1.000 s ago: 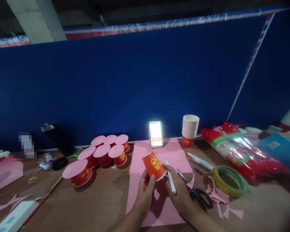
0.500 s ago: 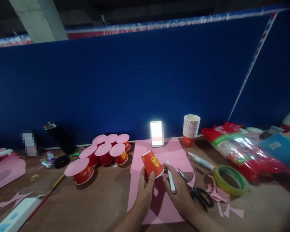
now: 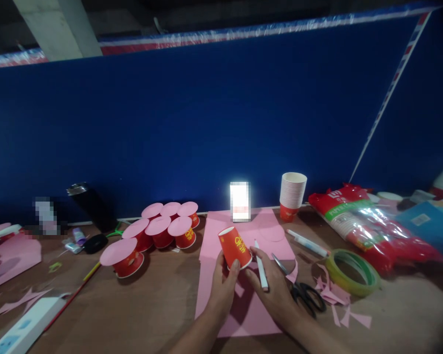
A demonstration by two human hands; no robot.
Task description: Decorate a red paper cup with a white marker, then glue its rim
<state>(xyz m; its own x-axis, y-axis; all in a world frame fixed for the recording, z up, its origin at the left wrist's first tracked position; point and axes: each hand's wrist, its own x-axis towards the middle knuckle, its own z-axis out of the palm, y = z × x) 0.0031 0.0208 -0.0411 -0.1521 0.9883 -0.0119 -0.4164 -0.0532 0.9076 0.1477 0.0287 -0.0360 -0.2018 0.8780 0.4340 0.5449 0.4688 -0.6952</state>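
Observation:
A red paper cup (image 3: 233, 247) with yellow lettering is held tilted in my left hand (image 3: 224, 282), its white rim towards my right hand. My right hand (image 3: 271, 290) grips a white marker (image 3: 261, 268) and is close to that rim; whether its fingers touch the cup I cannot tell. Beneath both hands lie pink paper sheets (image 3: 210, 295), one with a faint round outline. Black-handled scissors (image 3: 308, 297) lie just right of my right hand, beside pink scraps (image 3: 332, 292). Left of my hands stand several red cups (image 3: 129, 265) topped with pink paper discs.
A stack of paper cups (image 3: 293, 194) stands at the back, right of a bright blurred screen (image 3: 239, 201). Farther right are a tape roll (image 3: 352, 273), another marker (image 3: 308, 243) and a red plastic pack (image 3: 372, 231). On the left are a black bottle (image 3: 90, 206) and a white power strip (image 3: 31, 324).
The cup has turned and shifted slightly in my left hand. My right hand keeps the marker, and its fingers have moved a little. Someone's hand now shows at the left edge.

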